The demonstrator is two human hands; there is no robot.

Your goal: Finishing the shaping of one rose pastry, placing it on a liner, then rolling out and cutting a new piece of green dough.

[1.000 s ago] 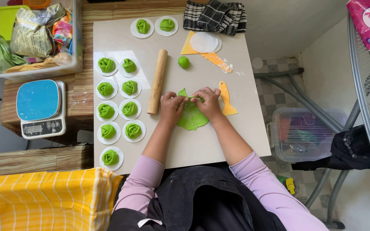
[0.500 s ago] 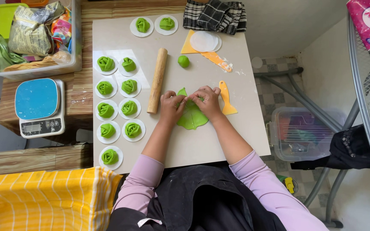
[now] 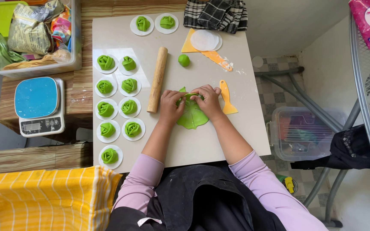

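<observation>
A flat sheet of green dough lies on the pale board in front of me. My left hand and my right hand both pinch its far edge, rolling it up, fingertips almost touching. A wooden rolling pin lies just left of my left hand. An orange scraper lies just right of my right hand. A small green dough ball sits beyond the hands.
Several green rose-shaped dough pieces on round white papers line the board's left side; two more sit at the top. A stack of round papers, a checked cloth, a blue scale, a clear bin surround the board.
The hands have stayed at the dough's far edge with only slight finger movement; the dough edge looks folded a little more.
</observation>
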